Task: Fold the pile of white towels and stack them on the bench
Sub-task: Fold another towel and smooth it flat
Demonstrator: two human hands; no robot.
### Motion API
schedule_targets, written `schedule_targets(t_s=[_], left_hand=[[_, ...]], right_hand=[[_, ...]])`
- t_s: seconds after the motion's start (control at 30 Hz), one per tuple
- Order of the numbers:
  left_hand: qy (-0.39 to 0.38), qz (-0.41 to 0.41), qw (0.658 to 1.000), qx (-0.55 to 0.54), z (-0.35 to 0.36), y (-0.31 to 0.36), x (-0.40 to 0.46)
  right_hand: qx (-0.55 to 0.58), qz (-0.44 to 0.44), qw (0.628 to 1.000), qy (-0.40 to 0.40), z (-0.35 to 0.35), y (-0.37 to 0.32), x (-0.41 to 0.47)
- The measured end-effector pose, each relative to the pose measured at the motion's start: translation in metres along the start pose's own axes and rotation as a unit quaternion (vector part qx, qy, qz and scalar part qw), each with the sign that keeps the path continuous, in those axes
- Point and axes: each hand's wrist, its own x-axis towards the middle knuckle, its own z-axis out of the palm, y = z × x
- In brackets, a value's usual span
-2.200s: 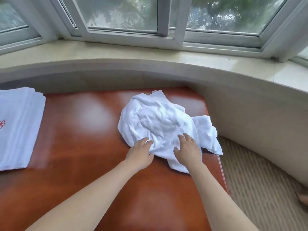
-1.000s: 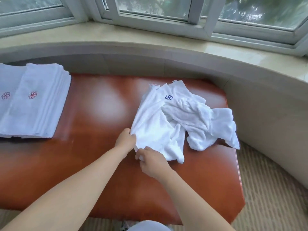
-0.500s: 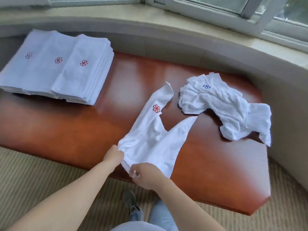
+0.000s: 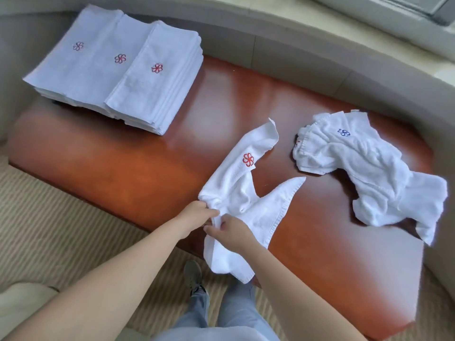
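Glossy red worktop [image 4: 138,168] under a curved window ledge. Both hands bunch one towel [image 4: 248,193] at the near edge: left grip [image 4: 197,215] and right grip [image 4: 229,232] pinching close together, the towel's length running away up-right. Crumpled pile [image 4: 364,168] lies right, folded stack [image 4: 118,67] far left.

The fingertips of the left hand [image 4: 197,215] are buried in the bunched towel [image 4: 248,193]. Beside the towel, the bench [image 4: 138,168] is cut off at its near right corner by the frame.
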Motion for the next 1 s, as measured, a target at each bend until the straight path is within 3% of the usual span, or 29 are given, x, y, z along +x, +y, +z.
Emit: schedule_targets(t_s=[0.13, 0.27, 0.4, 0.47, 0.53, 0.63, 0.7, 0.87, 1.0], left_hand=[[-0.072, 0.003, 0.995, -0.073, 0.001, 0.033, 0.000], [0.034, 0.002, 0.995, -0.093, -0.003, 0.040, 0.004], [0.086, -0.021, 0.991, -0.096, 0.004, 0.039, 0.009], [0.108, -0.015, 0.990, -0.087, 0.013, 0.046, 0.012], [0.115, -0.005, 0.991, -0.070, 0.026, 0.058, 0.015], [0.084, 0.011, 0.995, -0.046, 0.051, 0.077, 0.023], [0.062, 0.017, 0.998, -0.016, 0.071, 0.090, 0.031], [0.046, 0.011, 0.998, 0.047, 0.116, 0.120, 0.053], [0.093, 0.012, 0.990, 0.102, 0.141, 0.135, 0.074]], right_hand=[[0.112, 0.031, 0.991, 0.060, -0.034, 0.009, 0.009], [0.202, 0.041, 0.974, 0.093, -0.080, 0.014, 0.007], [0.335, -0.032, 0.940, 0.057, -0.151, 0.003, -0.003], [0.392, -0.042, 0.913, 0.101, -0.196, 0.014, -0.009], [0.437, 0.009, 0.879, 0.191, -0.235, 0.048, -0.016], [0.351, 0.122, 0.854, 0.363, -0.265, 0.124, -0.027], [0.306, 0.195, 0.838, 0.407, -0.264, 0.167, -0.027], [0.300, 0.229, 0.860, 0.343, -0.240, 0.218, -0.004], [0.306, 0.220, 0.863, 0.337, -0.238, 0.236, 0.006]])
